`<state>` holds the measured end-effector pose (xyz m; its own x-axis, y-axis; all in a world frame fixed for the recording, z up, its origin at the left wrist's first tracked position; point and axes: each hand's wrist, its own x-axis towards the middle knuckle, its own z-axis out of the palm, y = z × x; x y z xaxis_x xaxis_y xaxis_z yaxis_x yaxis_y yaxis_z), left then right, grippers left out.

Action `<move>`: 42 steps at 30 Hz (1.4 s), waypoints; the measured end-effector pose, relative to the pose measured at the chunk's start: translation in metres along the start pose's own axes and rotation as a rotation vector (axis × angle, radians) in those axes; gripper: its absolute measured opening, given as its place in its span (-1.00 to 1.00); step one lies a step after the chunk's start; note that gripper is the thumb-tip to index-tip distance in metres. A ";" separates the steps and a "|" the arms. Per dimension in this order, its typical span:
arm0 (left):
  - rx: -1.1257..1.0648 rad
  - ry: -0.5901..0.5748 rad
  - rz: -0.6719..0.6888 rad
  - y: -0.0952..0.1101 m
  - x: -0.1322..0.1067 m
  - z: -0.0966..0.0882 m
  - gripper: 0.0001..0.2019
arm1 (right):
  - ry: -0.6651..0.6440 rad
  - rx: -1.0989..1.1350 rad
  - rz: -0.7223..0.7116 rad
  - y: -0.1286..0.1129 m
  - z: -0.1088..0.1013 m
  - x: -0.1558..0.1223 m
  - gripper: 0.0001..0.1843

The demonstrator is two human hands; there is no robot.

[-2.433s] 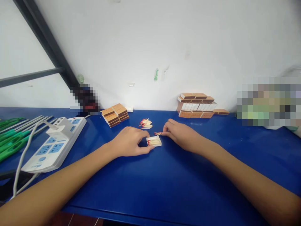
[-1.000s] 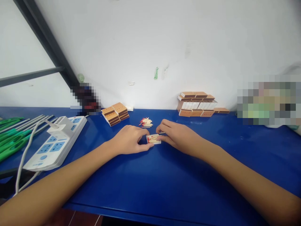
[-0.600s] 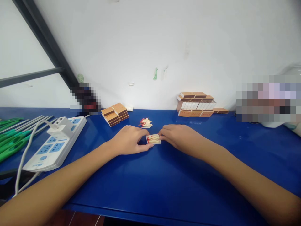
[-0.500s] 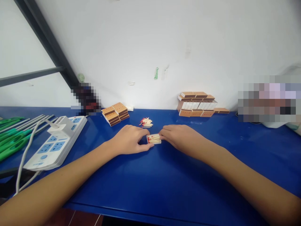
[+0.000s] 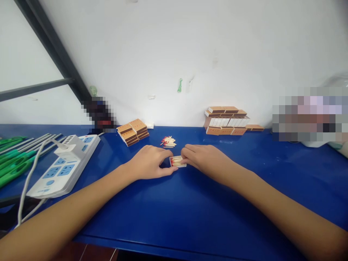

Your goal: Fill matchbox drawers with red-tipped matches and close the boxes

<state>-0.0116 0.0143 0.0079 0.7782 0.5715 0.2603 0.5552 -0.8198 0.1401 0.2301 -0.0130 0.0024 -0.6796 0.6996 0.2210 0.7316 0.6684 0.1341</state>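
A small white matchbox tray rests on the blue table, with red-headed matches lying lengthwise in it. My left hand grips the tray's left end between thumb and fingers. Over the right end, my right hand has its fingers pinched together on the matches, hiding their tail ends. Just behind the tray lies a loose heap of matches, their red heads mostly to the left.
Stacked matchboxes stand at back left. A larger pile of matchboxes leans by the wall at back right. On the left are a power strip with a white cable and green-handled tools. Blurred items sit far right.
My right fingertips have moved left, from the tray's right end onto the matches inside. The matches in the tray look more evenly lined up. My left hand keeps its grip.
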 end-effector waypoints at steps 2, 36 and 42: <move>-0.004 0.003 0.007 0.000 0.000 0.000 -0.66 | -0.008 0.006 0.003 -0.001 -0.001 0.001 -0.81; -0.023 -0.003 0.004 0.000 0.001 0.000 -0.65 | 0.020 0.149 0.072 0.002 0.002 0.001 -0.74; -0.017 -0.012 -0.011 -0.001 0.000 0.000 -0.66 | 0.033 0.216 0.041 0.003 0.008 0.002 -0.70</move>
<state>-0.0120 0.0150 0.0081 0.7755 0.5810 0.2470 0.5590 -0.8138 0.1589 0.2305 -0.0081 -0.0045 -0.6451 0.7207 0.2540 0.7273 0.6810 -0.0852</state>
